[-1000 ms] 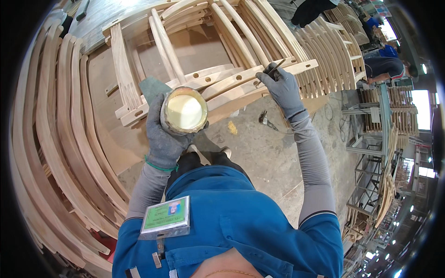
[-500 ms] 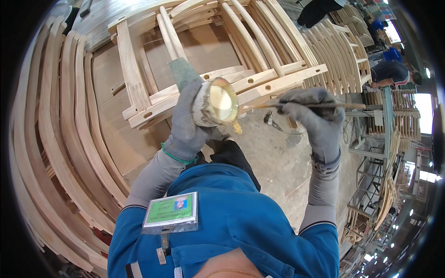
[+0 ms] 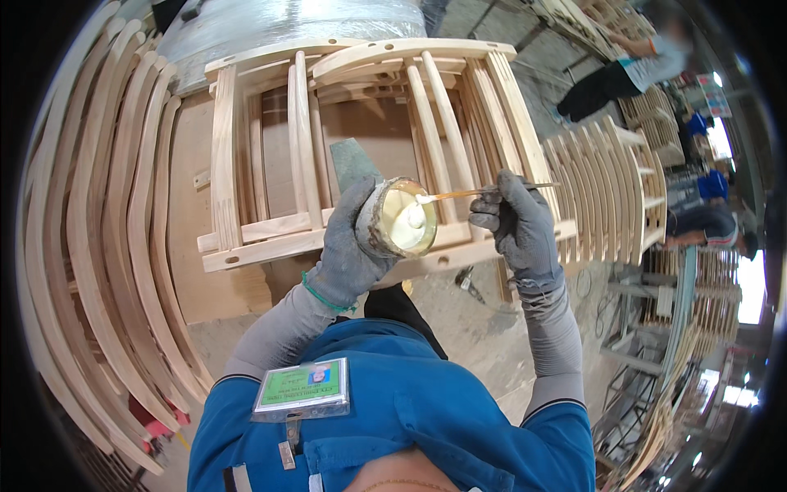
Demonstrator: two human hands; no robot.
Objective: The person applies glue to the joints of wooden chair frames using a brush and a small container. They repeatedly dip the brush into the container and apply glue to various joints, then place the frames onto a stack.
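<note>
Gloves [image 3: 539, 277] of grey cloth cover both hands. The left hand [image 3: 348, 242] is curled around a round, dirty white cup [image 3: 371, 225] and has a good hold of it. The cup's open top is tipped a bit to the right, and thick, creamy white paste [image 3: 407, 228] is inside. A flat, grey-green piece with straight edges [image 3: 353, 161] sticks up past the left hand, just beside the cup. I cannot tell how it is held.

The right hand [image 3: 520, 225] is bent nearly closed, and its thumb and fingers pinch a thin brown stick [image 3: 463, 194]. The stick lies almost flat, and its tip, with a white blob on it, is at the mouth of the cup. I cannot tell if the tip touches the paste.

Behind the cup are stacked, pale wooden frames with round bars [image 3: 307, 148]. Brown flat board [image 3: 217, 287] shows under them. Long, bent wooden pieces [image 3: 90, 205] stand close together on the left, and a row of curved wooden frames [image 3: 598, 184] is on the right. A small dark tool [image 3: 467, 283] lies on the grey floor [image 3: 475, 344]. Farther off, at the top right, is a person in a grey top [image 3: 656, 64].
</note>
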